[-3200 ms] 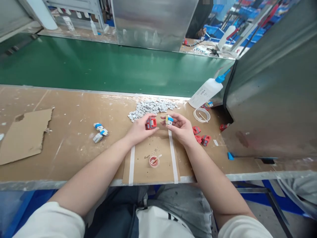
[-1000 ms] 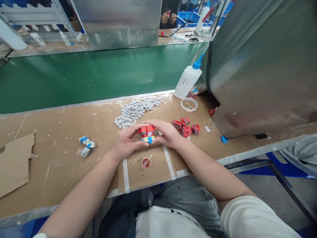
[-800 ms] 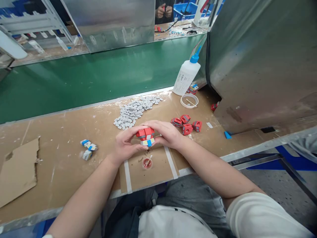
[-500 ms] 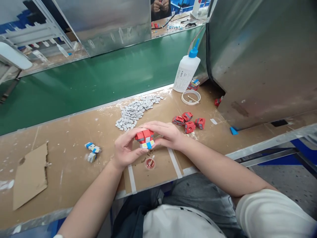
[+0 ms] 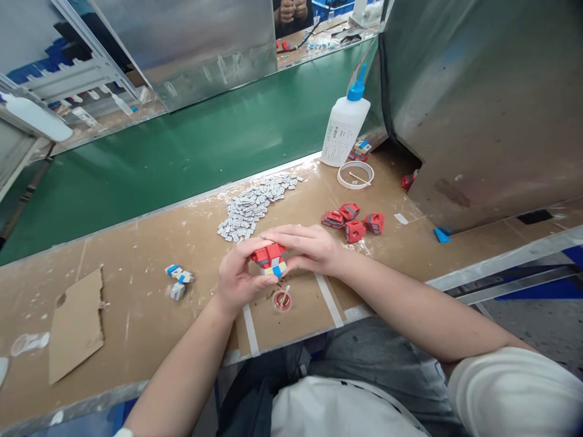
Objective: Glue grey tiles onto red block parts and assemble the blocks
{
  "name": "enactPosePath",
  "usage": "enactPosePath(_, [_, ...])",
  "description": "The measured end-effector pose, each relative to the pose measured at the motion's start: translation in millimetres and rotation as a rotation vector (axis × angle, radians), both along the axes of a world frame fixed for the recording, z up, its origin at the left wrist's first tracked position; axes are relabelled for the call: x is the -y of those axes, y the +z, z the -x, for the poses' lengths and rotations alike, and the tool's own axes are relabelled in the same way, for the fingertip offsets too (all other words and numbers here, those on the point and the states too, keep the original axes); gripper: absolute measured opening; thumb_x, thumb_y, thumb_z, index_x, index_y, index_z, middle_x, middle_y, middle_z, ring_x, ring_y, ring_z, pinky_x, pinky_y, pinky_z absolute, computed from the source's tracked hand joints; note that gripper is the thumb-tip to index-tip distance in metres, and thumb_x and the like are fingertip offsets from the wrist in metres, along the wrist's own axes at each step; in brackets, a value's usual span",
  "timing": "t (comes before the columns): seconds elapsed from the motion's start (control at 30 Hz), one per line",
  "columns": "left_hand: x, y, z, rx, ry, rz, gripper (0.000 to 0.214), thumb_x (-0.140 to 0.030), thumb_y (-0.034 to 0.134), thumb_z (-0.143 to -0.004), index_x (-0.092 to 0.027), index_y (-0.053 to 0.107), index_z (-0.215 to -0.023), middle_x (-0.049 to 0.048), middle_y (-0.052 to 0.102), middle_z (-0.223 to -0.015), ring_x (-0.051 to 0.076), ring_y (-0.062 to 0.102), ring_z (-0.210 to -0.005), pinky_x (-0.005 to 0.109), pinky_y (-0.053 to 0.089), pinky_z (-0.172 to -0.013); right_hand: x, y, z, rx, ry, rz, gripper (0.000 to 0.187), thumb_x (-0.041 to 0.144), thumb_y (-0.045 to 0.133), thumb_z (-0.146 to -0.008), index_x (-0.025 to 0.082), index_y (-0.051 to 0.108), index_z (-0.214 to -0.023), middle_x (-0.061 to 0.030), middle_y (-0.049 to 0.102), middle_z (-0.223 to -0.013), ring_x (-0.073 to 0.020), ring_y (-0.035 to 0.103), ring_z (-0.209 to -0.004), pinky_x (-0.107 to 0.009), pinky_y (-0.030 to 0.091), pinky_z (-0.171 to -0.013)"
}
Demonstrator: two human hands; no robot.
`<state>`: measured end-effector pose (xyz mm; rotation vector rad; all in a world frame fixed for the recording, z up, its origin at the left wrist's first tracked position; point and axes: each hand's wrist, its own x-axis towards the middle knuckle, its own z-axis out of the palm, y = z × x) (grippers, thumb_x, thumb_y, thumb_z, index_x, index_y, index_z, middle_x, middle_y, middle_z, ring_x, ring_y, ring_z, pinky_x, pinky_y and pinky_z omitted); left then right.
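Note:
Between both hands is a small red toy block figure [image 5: 269, 256] with a white, yellow and blue piece at its lower end. My left hand [image 5: 237, 272] grips its left side, thumb along the bottom. From the right, my right hand [image 5: 314, 250] closes on it with fingers over the top and thumb below. Under the hands stands a small cup of red liquid [image 5: 282, 300] with a thin stick in it. Several red block parts [image 5: 354, 230] lie to the right. Some white, blue and yellow pieces [image 5: 179, 279] rest to the left.
Behind the hands spreads a pile of small grey tiles [image 5: 250, 207]. A white bottle with a blue cap [image 5: 345, 130] stands beside a tape roll [image 5: 355, 176]. Cardboard [image 5: 77, 328] lies left. A green belt [image 5: 191, 149] runs behind; a metal panel [image 5: 483, 115] rises right. A co-worker's hands [image 5: 292, 10] show far back.
The whole view has shifted slightly, with the scene now a little further right. Both hands still hold the red block figure, with hardly any change in grip.

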<state>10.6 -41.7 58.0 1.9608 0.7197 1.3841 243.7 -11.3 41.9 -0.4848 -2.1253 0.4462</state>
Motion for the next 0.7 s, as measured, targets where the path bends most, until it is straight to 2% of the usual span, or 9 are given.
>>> enactPosePath(0.13, [1.2, 0.3, -2.2, 0.033, 0.004, 0.015, 0.053, -0.054, 0.085, -0.089, -0.025, 0.073, -0.133, 0.0092, 0.08, -0.114, 0.021, 0.076, -0.098, 0.034, 0.061, -0.089, -1.0, 0.8, 1.9, -0.054, 0.021, -0.021, 0.059, 0.048, 0.061, -0.109, 0.028, 0.051, -0.163, -0.0122, 0.07, -0.147, -0.0209, 0.072, -0.131, -0.029, 0.063, -0.103])
enactPosePath(0.23, [1.5, -0.1, -4.5, 0.06, 0.031, 0.06, 0.052, -0.056, 0.084, -0.089, -0.023, 0.074, -0.128, 0.0099, 0.079, -0.112, 0.023, 0.076, -0.098, 0.036, 0.062, -0.088, -1.7, 1.3, 3.3, -0.049, 0.019, 0.005, 0.063, 0.053, 0.062, -0.107, 0.028, 0.05, -0.164, -0.0125, 0.069, -0.148, -0.0224, 0.072, -0.132, -0.032, 0.063, -0.106])
enactPosePath(0.4, [2.0, -1.2, -8.9, 0.082, 0.014, 0.06, 0.051, -0.057, 0.085, -0.088, -0.023, 0.075, -0.125, 0.0082, 0.08, -0.107, 0.022, 0.076, -0.098, 0.035, 0.061, -0.088, -1.1, 5.4, 2.7, -0.086, 0.07, 0.051, 0.055, 0.05, 0.045, -0.115, 0.026, 0.05, -0.163, -0.0127, 0.069, -0.149, -0.0216, 0.069, -0.136, -0.034, 0.059, -0.113])
enactPosePath(0.47, [2.5, -0.8, -10.0, 0.099, 0.009, 0.054, 0.051, -0.057, 0.085, -0.089, -0.024, 0.075, -0.126, 0.0071, 0.079, -0.104, 0.021, 0.075, -0.094, 0.033, 0.061, -0.086, -0.7, 6.3, 3.3, -0.096, 0.099, 0.06, 0.06, 0.054, 0.052, -0.112, 0.025, 0.048, -0.165, -0.0129, 0.067, -0.151, -0.0226, 0.068, -0.138, -0.034, 0.057, -0.114])
enactPosePath(0.57, [3.4, 0.9, -11.1, 0.103, 0.014, 0.05, 0.051, -0.056, 0.084, -0.09, -0.024, 0.075, -0.127, 0.0051, 0.079, -0.1, 0.018, 0.074, -0.087, 0.031, 0.06, -0.081, -0.4, 6.7, 5.8, -0.079, 0.155, 0.127, 0.085, 0.065, 0.07, -0.099, 0.024, 0.041, -0.167, -0.0146, 0.064, -0.155, -0.0263, 0.064, -0.143, -0.037, 0.054, -0.117])
enactPosePath(0.7, [5.7, 1.6, -12.7, 0.033, -0.025, 0.036, 0.054, -0.06, 0.083, -0.089, -0.025, 0.075, -0.129, 0.0048, 0.08, -0.099, 0.018, 0.073, -0.082, 0.03, 0.059, -0.077, 0.8, 7.4, 8.7, -0.045, 0.189, 0.217, 0.093, 0.067, 0.08, -0.089, 0.024, 0.044, -0.163, -0.0134, 0.066, -0.153, -0.0263, 0.067, -0.14, -0.035, 0.055, -0.115])
